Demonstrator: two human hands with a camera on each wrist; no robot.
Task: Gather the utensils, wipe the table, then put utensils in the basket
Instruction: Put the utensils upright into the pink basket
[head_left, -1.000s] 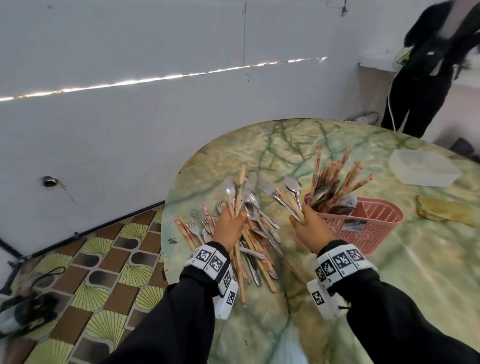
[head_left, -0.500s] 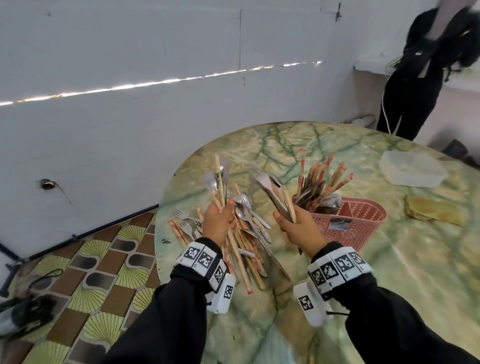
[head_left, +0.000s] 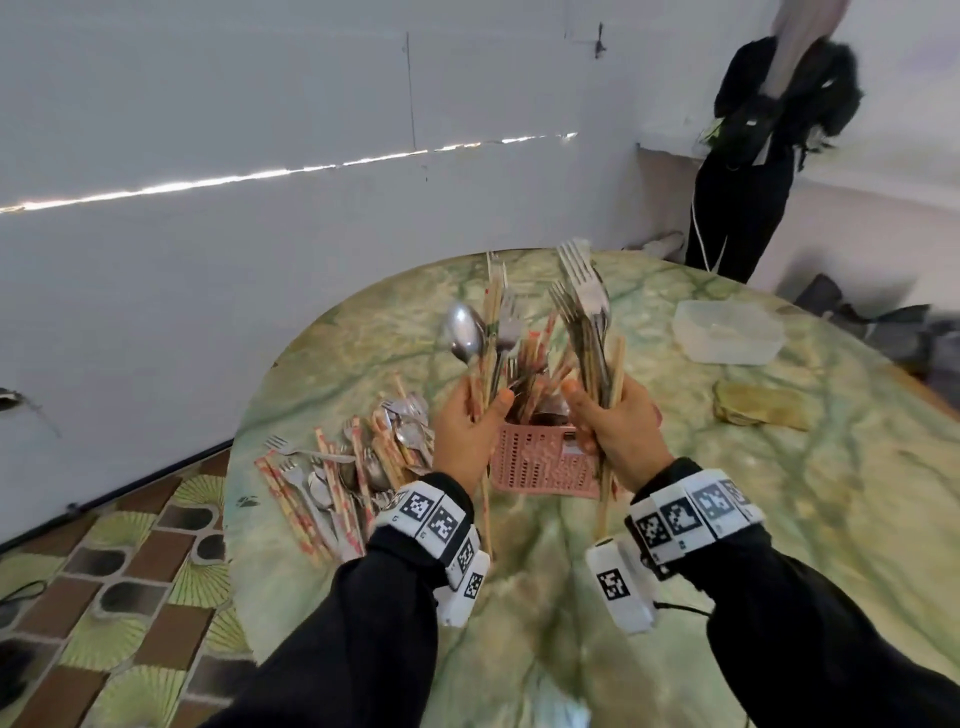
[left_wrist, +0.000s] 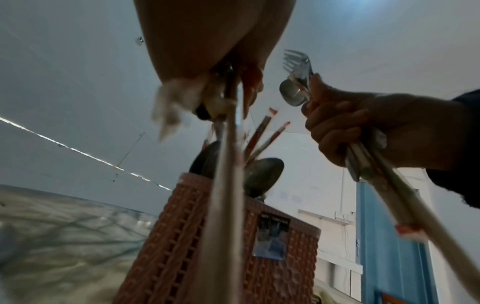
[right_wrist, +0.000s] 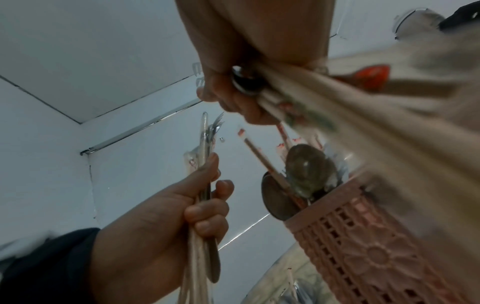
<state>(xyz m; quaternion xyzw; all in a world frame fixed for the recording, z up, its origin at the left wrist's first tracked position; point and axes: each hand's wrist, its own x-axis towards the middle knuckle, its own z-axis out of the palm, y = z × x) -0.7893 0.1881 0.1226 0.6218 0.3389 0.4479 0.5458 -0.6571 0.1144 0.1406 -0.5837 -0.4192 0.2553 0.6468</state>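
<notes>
Both hands have come up off the heap since a second ago, each lifting its own bundle upright in front of the pink basket (head_left: 540, 462), where before they were down among the pile. Her left hand (head_left: 470, 431) is curled round a fistful of chopsticks, a spoon (head_left: 466, 332) and a fork, the tips pointing up and the long ends hanging below the wrist. Her right hand (head_left: 618, 428) grips a second bunch, mostly forks (head_left: 584, 291) with a few chopsticks, fingers wrapped tight about the handles; the left wrist view shows a spoon bowl in that bunch too. Neither bundle has gone into the basket yet; both are held just above its near rim. That basket stands on the green marbled table (head_left: 779, 519) and already carries red-tipped chopsticks and a couple of spoons standing on end. To the left of it, the rest of the utensils (head_left: 353, 467) lie in a loose heap near the table's edge. Further off to the right sit a clear plastic tub (head_left: 727, 330) and a crumpled yellowish cloth (head_left: 761, 408). Someone in black (head_left: 763, 156) stands by the far wall.
</notes>
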